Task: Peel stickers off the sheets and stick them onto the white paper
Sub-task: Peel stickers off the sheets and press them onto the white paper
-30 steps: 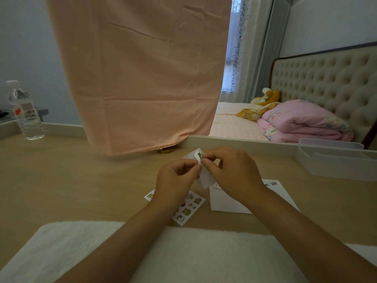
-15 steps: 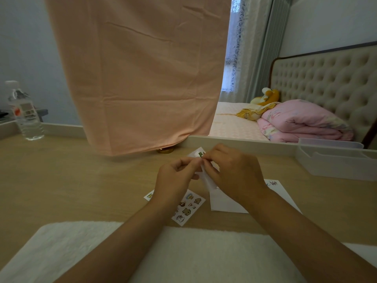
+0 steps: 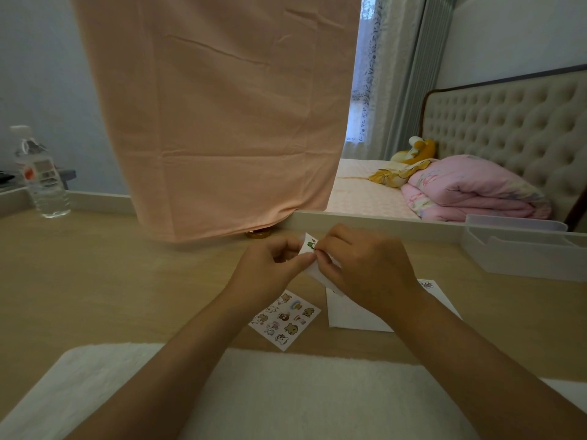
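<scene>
A small sticker sheet [image 3: 309, 246], thin, glossy and white, is held above the matte wooden table [image 3: 111, 281] just below the centre of the frame, bent into a soft curve, with a green sticker seen near its upper edge. It is pinched from the left of the frame by the left hand [image 3: 266, 274], thumb and curled forefinger closed on its edge, the knuckles turned towards the camera. The right hand [image 3: 368, 271] is laid over the sheet from the other side, its fingers curled and its fingertips pressed at the green sticker; whether that sticker has been lifted cannot be told. Both forearms are stretched in from the bottom corners and meet at the sheet. Under the left wrist a second sticker sheet [image 3: 284, 319], rectangular and printed with small cartoon animals, is laid flat and slanted on the table. Beside it, partly covered by the right wrist, the white paper [image 3: 349, 315] is laid flat, with one sticker [image 3: 425, 284] borne near its far corner. A white fluffy mat [image 3: 286, 392] is spread along the bottom of the frame. A creased peach cloth [image 3: 222, 122] is hung across the upper middle, a clear ribbed water bottle [image 3: 41, 176] is stood at the left edge, and a white plastic tray [image 3: 524, 249] is set at the right.
</scene>
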Available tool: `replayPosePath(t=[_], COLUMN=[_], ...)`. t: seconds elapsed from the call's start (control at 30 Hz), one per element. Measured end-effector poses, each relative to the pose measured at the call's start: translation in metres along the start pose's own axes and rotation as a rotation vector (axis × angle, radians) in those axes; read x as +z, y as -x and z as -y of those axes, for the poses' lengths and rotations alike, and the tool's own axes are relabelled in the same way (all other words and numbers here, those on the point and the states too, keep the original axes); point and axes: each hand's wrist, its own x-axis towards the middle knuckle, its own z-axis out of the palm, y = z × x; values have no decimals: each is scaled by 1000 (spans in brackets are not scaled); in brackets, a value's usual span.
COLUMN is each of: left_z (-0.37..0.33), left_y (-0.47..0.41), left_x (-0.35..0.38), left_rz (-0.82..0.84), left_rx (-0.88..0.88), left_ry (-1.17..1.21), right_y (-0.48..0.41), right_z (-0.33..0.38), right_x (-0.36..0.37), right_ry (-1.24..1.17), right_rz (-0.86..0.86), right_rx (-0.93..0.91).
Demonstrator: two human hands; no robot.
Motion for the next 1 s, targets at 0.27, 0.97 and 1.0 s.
replayPosePath(t=[0.27,0.97,1.0], left_z=[3,7,5], left_y=[1,1,1], left_x=[1,-3,-2], left_rz=[-29,-45,-55], left_rx=[-25,216,234], left_ry=[16,-349,-354], right_y=[0,-6,-6], right_z=[6,7,8], right_x=[5,-5,-6], right_ry=[-243,-263,-246], right_rz=[56,129,102], right_rx=[256,244,237])
